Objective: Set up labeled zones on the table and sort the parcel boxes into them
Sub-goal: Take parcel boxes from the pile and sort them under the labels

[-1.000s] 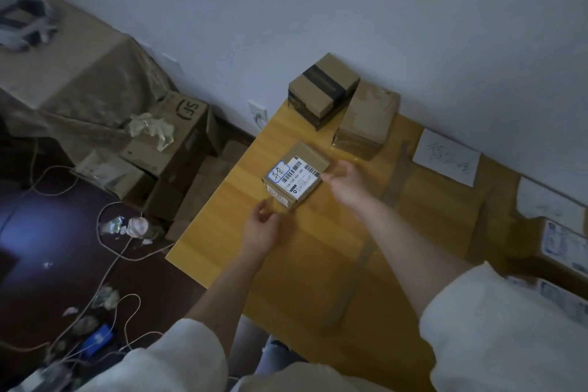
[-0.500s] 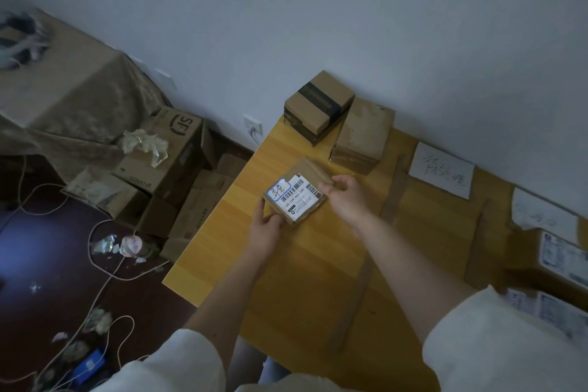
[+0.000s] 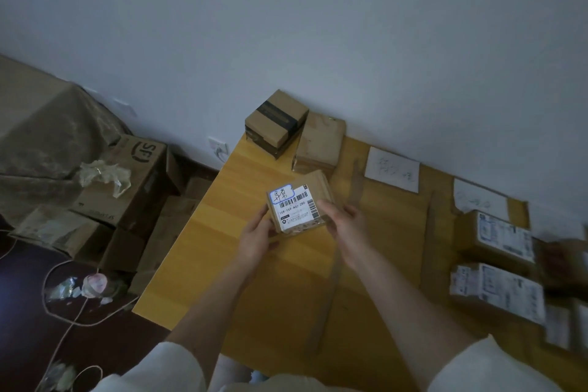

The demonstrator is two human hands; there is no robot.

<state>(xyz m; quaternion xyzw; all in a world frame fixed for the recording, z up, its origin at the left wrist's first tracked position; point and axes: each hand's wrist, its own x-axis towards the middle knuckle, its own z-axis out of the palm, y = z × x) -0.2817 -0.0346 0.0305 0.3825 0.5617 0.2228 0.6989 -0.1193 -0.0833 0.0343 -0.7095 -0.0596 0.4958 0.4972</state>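
A small flat cardboard parcel (image 3: 299,200) with a white barcode label and a blue-edged handwritten sticker is held above the yellow wooden table (image 3: 203,248). My left hand (image 3: 256,239) grips its lower left corner and my right hand (image 3: 345,226) grips its right edge. Two plain boxes stand at the table's far left corner: one with black tape (image 3: 276,119) and a plain brown one (image 3: 321,140). Tape strips (image 3: 334,267) split the tabletop into zones, with handwritten paper labels (image 3: 392,169) along the wall.
Several labelled parcels (image 3: 498,289) lie blurred at the table's right side. On the floor at left are stacked cartons, one marked SF (image 3: 133,175), a cloth-covered block (image 3: 41,134), crumpled plastic and loose cables (image 3: 63,312). A wall socket (image 3: 219,147) sits beside the table corner.
The small parcel has been lifted off the table and drawn toward me, tilted so its label faces up. Both hands now grip it. The view has shifted right.
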